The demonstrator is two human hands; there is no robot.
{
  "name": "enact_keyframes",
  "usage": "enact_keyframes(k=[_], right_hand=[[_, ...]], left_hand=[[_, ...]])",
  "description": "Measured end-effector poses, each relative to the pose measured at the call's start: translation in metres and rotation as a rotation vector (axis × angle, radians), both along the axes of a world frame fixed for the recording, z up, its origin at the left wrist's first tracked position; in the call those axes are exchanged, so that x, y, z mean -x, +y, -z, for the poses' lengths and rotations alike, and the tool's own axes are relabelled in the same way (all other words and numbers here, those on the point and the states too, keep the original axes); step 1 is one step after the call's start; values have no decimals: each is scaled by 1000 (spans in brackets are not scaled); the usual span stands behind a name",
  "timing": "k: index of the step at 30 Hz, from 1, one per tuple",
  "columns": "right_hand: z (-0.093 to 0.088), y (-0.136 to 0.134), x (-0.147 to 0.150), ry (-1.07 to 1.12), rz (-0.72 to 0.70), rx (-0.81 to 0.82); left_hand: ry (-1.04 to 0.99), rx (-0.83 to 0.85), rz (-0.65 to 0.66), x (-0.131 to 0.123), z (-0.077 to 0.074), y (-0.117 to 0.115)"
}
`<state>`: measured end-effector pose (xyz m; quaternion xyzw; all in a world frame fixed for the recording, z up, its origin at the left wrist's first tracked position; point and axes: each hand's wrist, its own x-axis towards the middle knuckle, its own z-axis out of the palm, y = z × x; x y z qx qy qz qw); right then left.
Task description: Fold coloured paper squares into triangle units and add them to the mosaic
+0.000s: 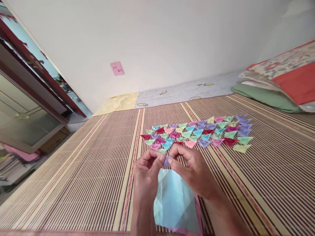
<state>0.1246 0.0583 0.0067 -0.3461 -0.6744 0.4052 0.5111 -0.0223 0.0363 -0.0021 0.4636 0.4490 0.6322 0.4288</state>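
Note:
My left hand (147,170) and my right hand (190,167) meet over a striped bamboo mat (73,170), both pinching a small purple folded paper piece (167,161) between thumbs and fingertips. Below the hands lies a light blue paper sheet (174,200) on top of a pink sheet (198,213) whose edge shows at the right. Just beyond the hands, several small folded paper triangles (197,132) in many colours lie in rows on the mat.
Folded quilts and pillows (283,82) are stacked at the far right. A patterned bedsheet (187,91) lines the white wall, which carries a pink note (117,68). A wooden-framed mirror (27,108) and stacked books (12,164) are at the left.

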Motion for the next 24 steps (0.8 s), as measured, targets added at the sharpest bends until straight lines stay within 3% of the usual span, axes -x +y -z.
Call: enact_keyframes(k=[7, 12, 15, 20, 24], right_hand=[[7, 2, 8, 171, 44, 113], [6, 0, 14, 220, -6, 183], [6, -2, 14, 197, 21, 165], [4, -2, 6, 156, 67, 125], [-1, -1, 0, 97, 48, 90]], left_hand=[[-51, 63, 130, -1, -3, 0], [-264, 17, -25, -9, 7, 3], [-341, 23, -45, -13, 10, 5], [-286, 43, 73, -10, 5, 3], [-212, 26, 84, -6, 3, 0]])
